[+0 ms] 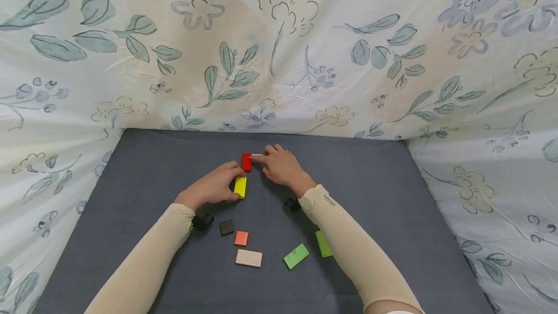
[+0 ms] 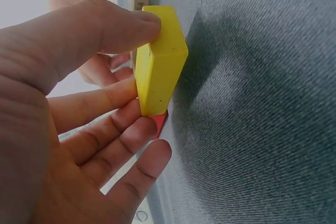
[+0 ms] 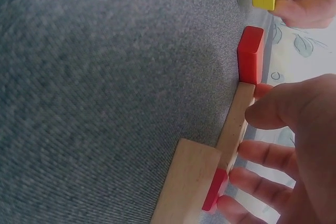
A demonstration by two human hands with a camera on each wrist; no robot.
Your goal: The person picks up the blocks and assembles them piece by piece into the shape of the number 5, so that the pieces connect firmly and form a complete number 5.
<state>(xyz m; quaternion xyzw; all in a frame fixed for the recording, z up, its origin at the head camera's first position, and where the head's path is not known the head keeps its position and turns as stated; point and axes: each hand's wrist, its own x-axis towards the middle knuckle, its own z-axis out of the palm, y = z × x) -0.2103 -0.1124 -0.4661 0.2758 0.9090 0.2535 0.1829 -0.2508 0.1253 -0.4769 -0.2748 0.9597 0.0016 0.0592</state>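
Observation:
My left hand [image 1: 211,185] holds a yellow block [image 2: 164,59], its thumb on one end and fingertips at the other. The block hangs close over the cloth. Just beyond it stands a red block [image 3: 251,56]. My right hand [image 1: 282,166] reaches in from the right, its index finger extended to the red block's side. In the right wrist view, its other fingertips rest along a long wooden block [image 3: 235,121], which meets the red block end to end. Beside that lie a second wooden block [image 3: 186,182] and a small red block [image 3: 215,190].
Nearer on the grey cloth [image 1: 209,280] lie a dark brown square block [image 1: 226,227], an orange-red one [image 1: 241,238], a beige block [image 1: 249,258] and a green block [image 1: 296,256]. A lime-green block [image 1: 323,243] is partly under the right forearm. Floral fabric [image 1: 279,86] hangs behind.

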